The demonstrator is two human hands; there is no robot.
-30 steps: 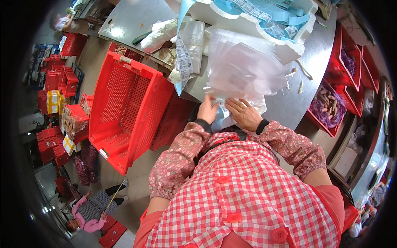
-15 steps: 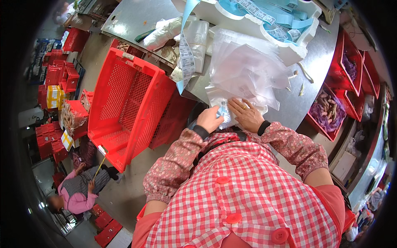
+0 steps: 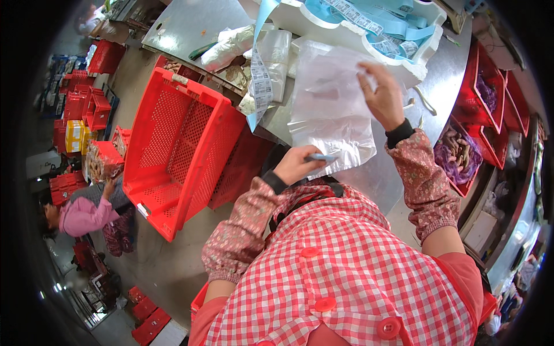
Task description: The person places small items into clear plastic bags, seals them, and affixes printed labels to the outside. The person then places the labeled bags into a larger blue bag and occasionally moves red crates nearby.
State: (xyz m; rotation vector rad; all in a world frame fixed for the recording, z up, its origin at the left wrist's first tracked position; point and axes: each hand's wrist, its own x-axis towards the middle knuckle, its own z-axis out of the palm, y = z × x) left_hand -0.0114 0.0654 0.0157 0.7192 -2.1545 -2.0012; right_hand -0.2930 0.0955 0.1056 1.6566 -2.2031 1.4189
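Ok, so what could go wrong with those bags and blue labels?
The thin plastic bags could slide or crumple. The blue label strip dangling near the big red crate might snag on it. The small blue piece in the left grip could slip out.

A working packing room for produce, by all appearances: clear, flat plastic bags (image 3: 329, 86) lie between the left grip (image 3: 301, 164) and right grip (image 3: 382, 95) on a grey sheet-metal counter (image 3: 447, 66). Just beyond the right grip, a broken-edged white foam box (image 3: 412, 72) brims with light-blue ribbons of printed labels (image 3: 398, 29). Well to that grip's right, pale brown, elongated roots (image 3: 457, 144) fill a purple-lined red plastic crate (image 3: 447, 176). Left of the left grip stands a tall, perforated red plastic crate (image 3: 222, 130); farther left, stacked red plastic crates (image 3: 75, 106), a yellow-and-white box (image 3: 75, 138) and a pink-sleeved co-worker (image 3: 89, 213) occupy the bare grey floor (image 3: 190, 254).
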